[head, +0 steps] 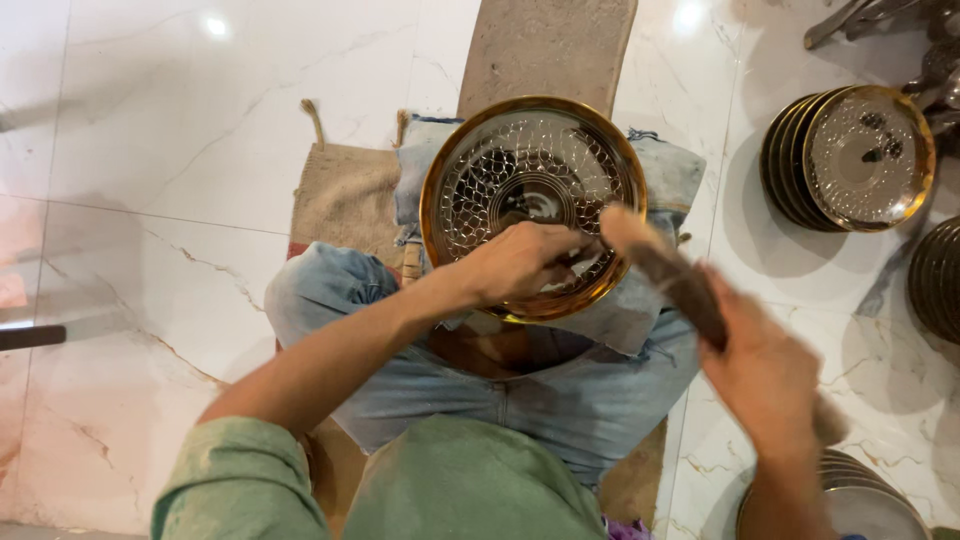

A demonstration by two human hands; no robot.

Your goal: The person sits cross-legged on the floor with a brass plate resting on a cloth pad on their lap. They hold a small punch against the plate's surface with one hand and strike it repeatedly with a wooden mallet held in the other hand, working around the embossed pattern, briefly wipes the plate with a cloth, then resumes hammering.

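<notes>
Gold-rimmed metal plate (532, 170) with a hammered, scale-like pattern rests on the person's lap, propped on the blue jeans (560, 400) over a folded scrap of denim cloth (668, 175). The left hand (520, 262) lies on the plate's near edge, its fingers (570, 245) curled down and pressed against the patterned face, holding the plate steady. The right hand (765, 375) is closed in a fist around the handle of a wooden mallet (668, 272), whose pale, blurred head sits just beside the left fingers, over the plate's right rim; whether it touches the metal cannot be told. Beyond the right fingers, well apart on the white marble floor (150, 200), a stack of gold-rimmed plates (850, 155) leans on edge, a second dark stack (938, 280) shows at the frame's edge, and more plates (860, 500) lie flat below the right wrist. A burlap mat (345, 195) lies under the legs, past the left fingers.
</notes>
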